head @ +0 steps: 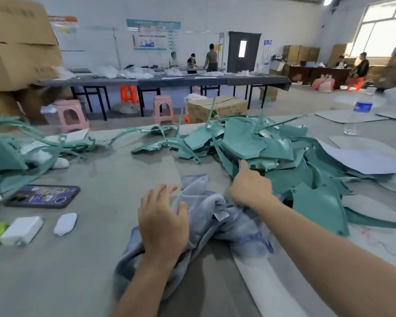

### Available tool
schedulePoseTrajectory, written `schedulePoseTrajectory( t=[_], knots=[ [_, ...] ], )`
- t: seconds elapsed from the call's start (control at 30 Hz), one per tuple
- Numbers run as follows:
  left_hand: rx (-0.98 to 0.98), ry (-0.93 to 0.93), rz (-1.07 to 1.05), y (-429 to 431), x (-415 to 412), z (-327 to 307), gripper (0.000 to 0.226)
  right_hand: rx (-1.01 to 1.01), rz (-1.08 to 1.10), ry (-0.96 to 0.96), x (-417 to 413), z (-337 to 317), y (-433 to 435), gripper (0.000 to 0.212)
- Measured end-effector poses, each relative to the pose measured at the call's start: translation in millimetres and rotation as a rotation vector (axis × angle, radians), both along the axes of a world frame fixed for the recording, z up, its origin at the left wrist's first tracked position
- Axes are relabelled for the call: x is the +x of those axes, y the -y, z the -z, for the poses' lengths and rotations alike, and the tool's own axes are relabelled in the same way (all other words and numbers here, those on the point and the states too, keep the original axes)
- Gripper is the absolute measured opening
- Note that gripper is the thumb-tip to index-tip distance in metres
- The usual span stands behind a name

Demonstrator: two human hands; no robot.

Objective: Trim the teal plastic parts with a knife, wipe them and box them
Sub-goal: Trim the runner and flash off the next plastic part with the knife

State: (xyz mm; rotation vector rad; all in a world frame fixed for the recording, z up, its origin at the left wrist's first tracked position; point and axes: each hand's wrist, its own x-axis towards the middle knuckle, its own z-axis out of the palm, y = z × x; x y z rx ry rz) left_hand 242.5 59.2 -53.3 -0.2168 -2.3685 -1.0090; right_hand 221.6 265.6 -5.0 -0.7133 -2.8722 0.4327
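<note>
On the grey table [85, 266], L hand [162, 221] lay flat, fingers spread and relaxed, on the blue-grey cloth [229, 227]. R hand [250, 187] was at the teal parts pile [245, 140], thumb against a part's edge; fingers hidden, so grip couldn't be told.

We face a large hall with white walls [204, 17] and a pale grey floor [306, 100]. At twelve o'clock stands a dark door [244, 52] with a narrow glass pane, and posters [153, 35] hang at eleven. A long row of dark-topped tables [165, 81] crosses the middle, with pink stools [70, 115] before it. At two o'clock, tall windows [380, 30] let in daylight. At ten, we see stacked cardboard boxes [21, 42].
</note>
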Motion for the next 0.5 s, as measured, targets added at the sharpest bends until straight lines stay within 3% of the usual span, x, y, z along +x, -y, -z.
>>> schedulePoseTrajectory(
  t=[0.07, 0.13, 0.2, 0.27, 0.33, 0.43, 0.5],
  knots=[
    [-0.019, -0.003, 0.005, -1, -1, 2, 0.039, -0.034, -0.025, -0.076, -2, -4, 6, 0.079],
    [0.002, 0.009, -0.001, 0, -6, 0, 0.039, -0.054, -0.036, -0.284, -4, -25, 12, 0.071],
    [0.066, 0.02, 0.006, -1, -10, -4, 0.034, -0.26, -0.106, -0.494, -7, -52, 26, 0.065],
    [0.253, 0.068, 0.053, 2, -12, -9, 0.027, -0.488, -0.265, -0.564, -4, -67, 46, 0.063],
    [0.487, 0.167, 0.111, 12, -13, -12, 0.032, -0.582, -0.416, -0.51, 8, -68, 70, 0.067],
    [0.988, 0.378, 0.298, 22, -14, -16, 0.04, -0.428, -0.534, -0.439, 28, -43, 101, 0.078],
    [1.126, 0.42, 0.413, 22, -14, -19, 0.049, -0.316, -0.594, -0.374, 43, -19, 124, 0.073]
  ],
)
